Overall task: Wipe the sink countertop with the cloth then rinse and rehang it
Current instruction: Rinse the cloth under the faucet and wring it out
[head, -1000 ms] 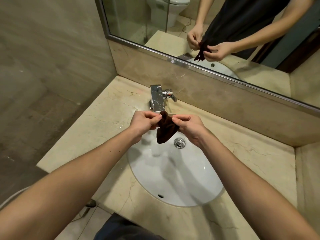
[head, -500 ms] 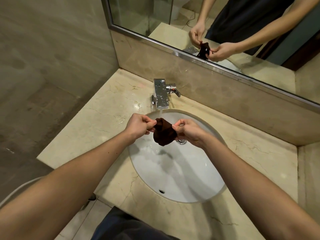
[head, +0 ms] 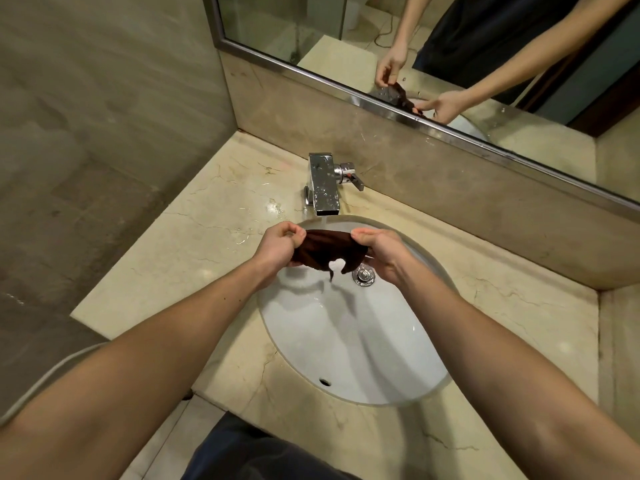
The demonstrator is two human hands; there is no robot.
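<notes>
both hands, left hand (head: 277,245) and right hand (head: 379,249), fingers clenched on the brown cloth (head: 323,249) over the sink (head: 346,341).

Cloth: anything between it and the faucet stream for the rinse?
Nothing visible. The cloth is stretched between the left hand and right hand over the sink, just in front of the faucet spout. A thin stream seems to fall right at the cloth's far edge, with open space between.

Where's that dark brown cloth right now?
The cloth is stretched between the left hand and right hand, over the back of the sink basin, just below the faucet.
</notes>
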